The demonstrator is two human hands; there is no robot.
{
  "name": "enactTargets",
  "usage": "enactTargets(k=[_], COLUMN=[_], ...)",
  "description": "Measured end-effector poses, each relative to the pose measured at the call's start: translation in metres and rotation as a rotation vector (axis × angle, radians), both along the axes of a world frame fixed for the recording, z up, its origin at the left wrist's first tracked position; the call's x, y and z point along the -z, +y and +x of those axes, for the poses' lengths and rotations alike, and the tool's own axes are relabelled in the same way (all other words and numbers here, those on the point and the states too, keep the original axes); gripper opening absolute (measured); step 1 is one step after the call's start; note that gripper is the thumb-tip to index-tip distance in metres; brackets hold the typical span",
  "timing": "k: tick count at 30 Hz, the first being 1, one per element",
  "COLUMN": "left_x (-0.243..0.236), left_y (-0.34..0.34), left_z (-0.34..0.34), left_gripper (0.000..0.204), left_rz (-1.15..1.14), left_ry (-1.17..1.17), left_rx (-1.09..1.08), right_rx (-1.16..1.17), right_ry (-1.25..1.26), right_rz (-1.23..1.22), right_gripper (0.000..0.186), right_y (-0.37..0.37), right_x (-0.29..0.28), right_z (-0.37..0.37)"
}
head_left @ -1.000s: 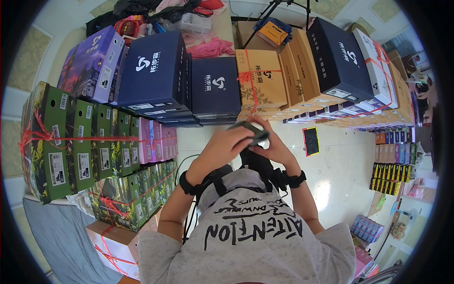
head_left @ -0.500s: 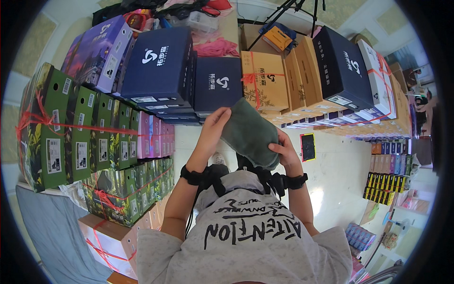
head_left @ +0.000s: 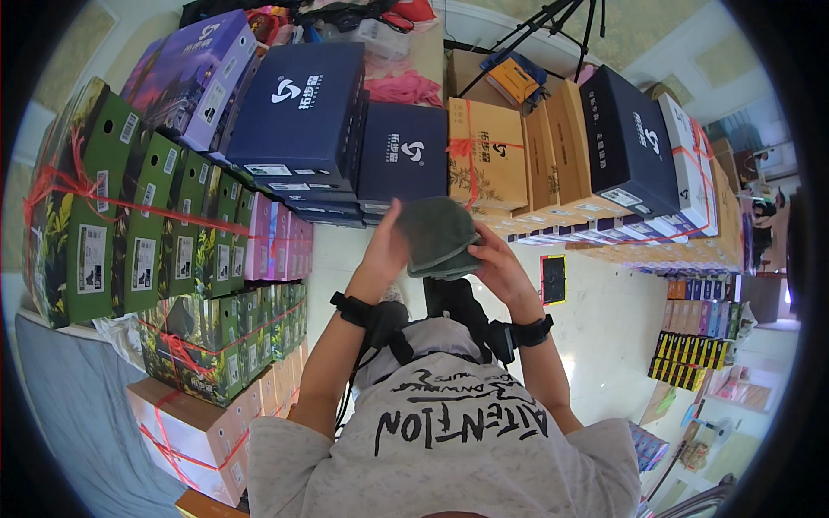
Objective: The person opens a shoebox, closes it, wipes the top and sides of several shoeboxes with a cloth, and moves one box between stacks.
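Seen from above, a person in a pale grey T-shirt (head_left: pixel 484 475) holds a dark green cloth item (head_left: pixel 436 229) out in front of the body, with both arms stretched forward. The cloth is in the air, between the two hands and on the near side of the stacked boxes. It is doubled over, its rounded upper part to the far side and loose layers showing along the near right edge.

The right hand (head_left: pixel 505 269) pinches the cloth at that right edge, the fingers curled in over the layers. The left hand (head_left: pixel 384 250) is upright along the left edge, fingers pointing away from the body; it is blurred, and I cannot tell whether it grips the cloth or only steadies it.

The step in hand looks like folding or shaping the soft cloth in mid-air. To tighten the fold, I judge, the right pinch would need to keep the layers together while the left hand evens the far edge; a loose hold could let them slip apart.

Beyond the hands are navy boxes (head_left: pixel 298 116) and, just right of them, a tan box (head_left: pixel 485 173) tied with red string. Green boxes (head_left: pixel 86 216) are stacked at left. On the pale floor (head_left: pixel 596 345), to the right, lies a dark panel (head_left: pixel 553 279).
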State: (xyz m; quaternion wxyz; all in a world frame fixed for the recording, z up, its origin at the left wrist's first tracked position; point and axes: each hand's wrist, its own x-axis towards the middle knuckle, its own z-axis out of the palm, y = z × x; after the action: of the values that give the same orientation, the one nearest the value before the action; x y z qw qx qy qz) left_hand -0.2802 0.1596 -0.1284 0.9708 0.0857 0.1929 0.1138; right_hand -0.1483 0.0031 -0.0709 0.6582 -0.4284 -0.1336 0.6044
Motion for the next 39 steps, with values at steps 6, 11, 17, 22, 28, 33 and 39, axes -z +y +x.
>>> enactTargets(k=[6,11,17,22,28,33,39], left_x=[0.088,0.21,0.267,0.247,0.262,0.264,0.23], left_y=[0.002,0.003,0.054,0.094,0.127,0.106,0.046], left_z=[-0.013,-0.068,-0.042,-0.003,0.004,0.006,-0.049], left_gripper=[0.037,0.059,0.068,0.061,0.059,0.07,0.085], left_rz=[-0.028,-0.028,0.553,0.346,0.207,0.523,0.313], left_ry=[0.295,0.879,0.975,0.898,0.783,0.995,0.818], left_rx=[-0.17,-0.263,-0.246,-0.261,-0.138,-0.118,-0.074], right_rx=[-0.275,-0.413,0.189,0.238,0.204,0.181,0.042], right_ry=[-0.366,-0.264,0.244,0.017,-0.077,-0.055,-0.016], right_rz=[-0.297,-0.381,-0.369,-0.457,-0.472,-0.514,-0.695], right_gripper=[0.044,0.035,0.043,0.05,0.063,0.067,0.062], right_y=[-0.006,0.024,0.036,0.076,0.101,0.085,0.019], right_x=[0.073,0.145,0.266,0.278,0.285,0.279,0.283], right_z=[0.007,0.011,0.075,0.087,0.077,0.068,0.05])
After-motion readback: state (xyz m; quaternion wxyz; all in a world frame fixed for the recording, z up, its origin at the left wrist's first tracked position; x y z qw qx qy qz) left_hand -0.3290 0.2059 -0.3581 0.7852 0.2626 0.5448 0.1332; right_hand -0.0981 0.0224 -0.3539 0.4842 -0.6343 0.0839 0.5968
